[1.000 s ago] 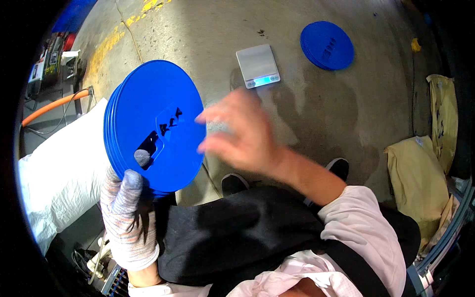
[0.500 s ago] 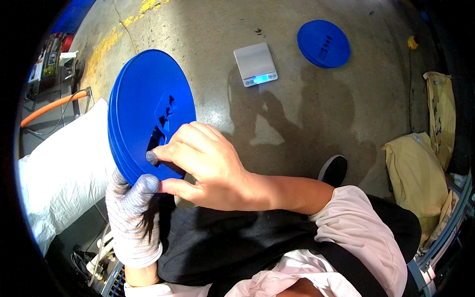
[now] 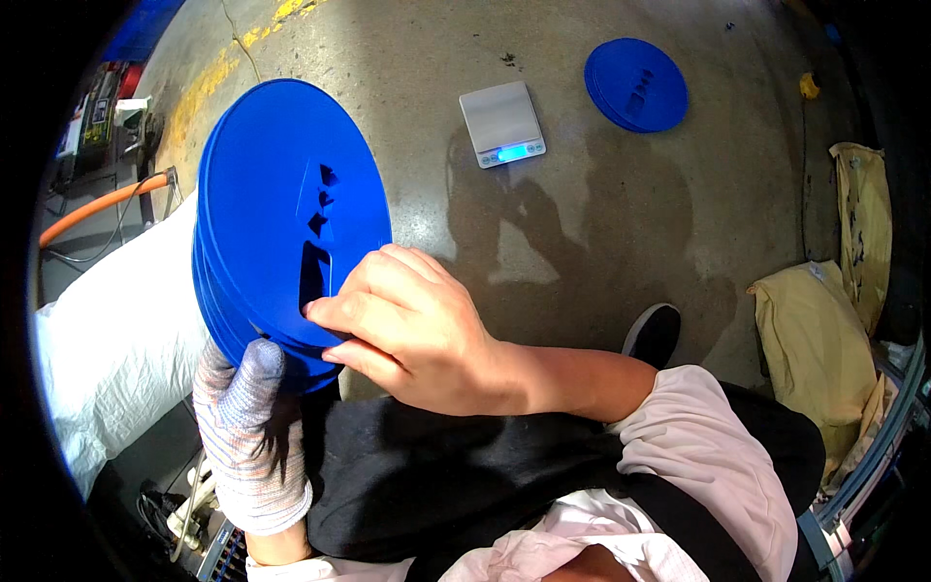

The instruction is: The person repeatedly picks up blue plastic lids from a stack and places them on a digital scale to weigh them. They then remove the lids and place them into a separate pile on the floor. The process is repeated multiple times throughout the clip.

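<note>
My left hand (image 3: 250, 417), in a striped knit glove, grips the lower rim of a stack of round blue plastic discs (image 3: 215, 325) from below. The top blue disc (image 3: 257, 184) sits shifted up from those beneath it, so their lower edges fan out. A slot and several small jagged holes run down its middle. My bare right hand (image 3: 417, 325) pinches this top disc, thumb at its lower right rim and index fingertip at the slot. The curled fingers behind are partly hidden.
On the concrete floor lies a small silver scale (image 3: 501, 121) with a lit blue display. Right of it is another stack of blue discs (image 3: 640, 87). A white sack (image 3: 121, 339) lies at left near an orange hose (image 3: 102, 204); tan sacks (image 3: 815, 330) are at right.
The top disc has slid upward and separated from the discs below, held by my right hand. My left hand has moved slightly left and down with the rest of the stack.
</note>
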A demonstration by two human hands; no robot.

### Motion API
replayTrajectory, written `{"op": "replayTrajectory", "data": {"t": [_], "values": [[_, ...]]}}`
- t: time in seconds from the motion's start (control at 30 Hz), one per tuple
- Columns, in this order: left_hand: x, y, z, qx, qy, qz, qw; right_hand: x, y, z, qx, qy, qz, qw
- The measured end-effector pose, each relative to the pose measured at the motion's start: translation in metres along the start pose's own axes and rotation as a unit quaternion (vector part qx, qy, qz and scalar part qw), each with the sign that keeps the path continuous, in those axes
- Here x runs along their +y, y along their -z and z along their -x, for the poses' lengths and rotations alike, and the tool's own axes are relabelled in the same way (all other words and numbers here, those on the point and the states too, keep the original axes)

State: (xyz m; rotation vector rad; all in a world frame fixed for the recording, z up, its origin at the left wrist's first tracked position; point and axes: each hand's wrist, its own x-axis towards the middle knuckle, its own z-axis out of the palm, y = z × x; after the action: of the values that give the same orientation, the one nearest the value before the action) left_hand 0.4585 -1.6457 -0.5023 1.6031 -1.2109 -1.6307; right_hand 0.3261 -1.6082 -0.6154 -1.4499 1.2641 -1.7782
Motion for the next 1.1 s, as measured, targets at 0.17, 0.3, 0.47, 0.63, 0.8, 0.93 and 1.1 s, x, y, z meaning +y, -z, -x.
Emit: {"op": "replayTrajectory", "data": {"t": [0.17, 0.3, 0.47, 0.63, 0.8, 0.93, 1.1], "values": [[0.0008, -0.0001, 0.0006, -0.014, 0.001, 0.010, 1.000, 0.0013, 0.0003, 0.0033, -0.015, 0.006, 0.009, 1.000], [0.0028, -0.0009, 0.0026, -0.032, 0.007, 0.004, 0.999, 0.0012, -0.0005, 0.0042, -0.021, 0.008, 0.007, 1.000], [0.0042, -0.0021, 0.0017, -0.040, -0.006, -0.032, 0.999, 0.0008, -0.0009, 0.0048, -0.026, 0.007, 0.009, 1.000], [0.0000, 0.0013, 0.0019, -0.039, -0.030, -0.076, 0.996, 0.0019, -0.0013, 0.0056, -0.027, 0.013, 0.010, 1.000], [0.0028, 0.0035, 0.0028, -0.052, 0.005, -0.032, 0.998, 0.0005, -0.0002, 0.0057, -0.037, 0.008, 0.009, 0.999], [0.0030, 0.0020, 0.0032, -0.048, -0.003, -0.041, 0.998, 0.0002, -0.0002, 0.0060, -0.038, 0.010, 0.011, 0.999], [0.0019, 0.0006, 0.0036, -0.048, -0.012, -0.047, 0.998, 0.0002, 0.0000, 0.0061, -0.042, 0.004, 0.012, 0.999]]}}
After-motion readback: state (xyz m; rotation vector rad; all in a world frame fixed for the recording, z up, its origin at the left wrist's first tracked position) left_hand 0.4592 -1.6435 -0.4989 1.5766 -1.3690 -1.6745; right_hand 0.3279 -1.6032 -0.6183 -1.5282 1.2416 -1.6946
